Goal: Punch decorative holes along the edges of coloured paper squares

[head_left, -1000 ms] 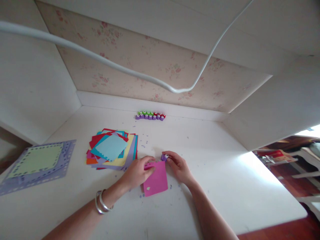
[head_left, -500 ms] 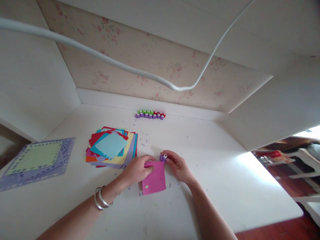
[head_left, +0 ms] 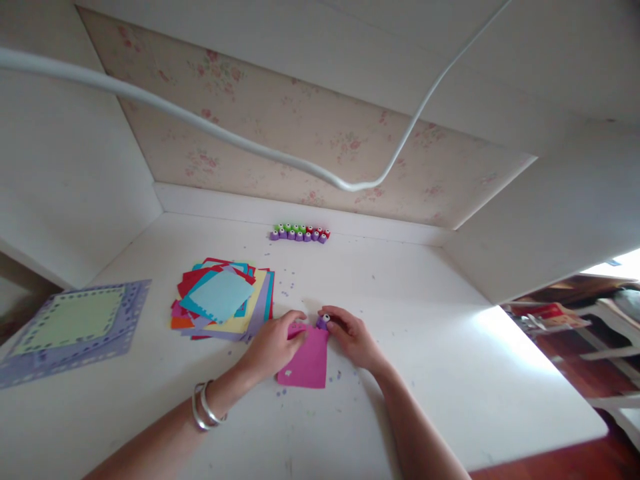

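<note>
At the left edge of the frame, a pale green sheet (head_left: 75, 320) lies on purple paper (head_left: 134, 313); the paper pile (head_left: 225, 293) sits left of centre, best left clear of the elbow. The left hand (head_left: 267, 347) pinches the pink sheet (head_left: 310, 363) near its upper left, at lower centre; a light grip there should hold it flat without creasing. Just beside its upper right corner, the purple punch (head_left: 323, 323) is pinched between the right hand's (head_left: 357, 340) thumb and fingers. Level punch, square edge and an even squeeze would suit thin paper; a tilt could skew or tear it.
</note>
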Tool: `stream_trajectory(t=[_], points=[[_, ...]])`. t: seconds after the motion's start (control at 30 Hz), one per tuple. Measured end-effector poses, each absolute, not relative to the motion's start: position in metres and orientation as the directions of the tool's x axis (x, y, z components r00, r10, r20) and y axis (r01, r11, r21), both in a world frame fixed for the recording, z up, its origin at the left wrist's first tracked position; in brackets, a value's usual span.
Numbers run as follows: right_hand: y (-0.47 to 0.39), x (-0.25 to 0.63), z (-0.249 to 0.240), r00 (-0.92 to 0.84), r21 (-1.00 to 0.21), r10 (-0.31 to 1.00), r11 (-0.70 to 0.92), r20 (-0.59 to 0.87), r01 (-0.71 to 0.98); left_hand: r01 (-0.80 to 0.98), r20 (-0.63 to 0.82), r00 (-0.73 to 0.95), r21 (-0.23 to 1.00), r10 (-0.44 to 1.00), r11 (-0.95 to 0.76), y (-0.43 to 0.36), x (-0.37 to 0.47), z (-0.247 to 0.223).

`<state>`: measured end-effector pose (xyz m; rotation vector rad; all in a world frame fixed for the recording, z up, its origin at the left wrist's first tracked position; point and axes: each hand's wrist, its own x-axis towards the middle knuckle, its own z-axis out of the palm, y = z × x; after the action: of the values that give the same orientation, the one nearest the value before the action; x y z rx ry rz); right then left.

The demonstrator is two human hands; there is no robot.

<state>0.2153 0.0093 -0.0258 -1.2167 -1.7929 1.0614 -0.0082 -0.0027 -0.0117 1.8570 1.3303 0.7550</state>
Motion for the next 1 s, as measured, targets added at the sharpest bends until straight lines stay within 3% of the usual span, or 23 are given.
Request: stream_trajectory(t=[0.17,1.0], points=[[0.0097,0.2155,-0.0248,-0.275,-0.885,0.952,0.241,0.135,0.399,0.543,0.095,0.214,0.816,0.972,-0.199,-0.0052,-0.0073,-0.0187],[0.0098,0.2173,-0.0245,-0.328,-0.911,0.938,0.228,0.112,0.342,0.482,0.020,0.193,0.869,0.981,-0.113,0.0020,-0.0099,-0.0165]])
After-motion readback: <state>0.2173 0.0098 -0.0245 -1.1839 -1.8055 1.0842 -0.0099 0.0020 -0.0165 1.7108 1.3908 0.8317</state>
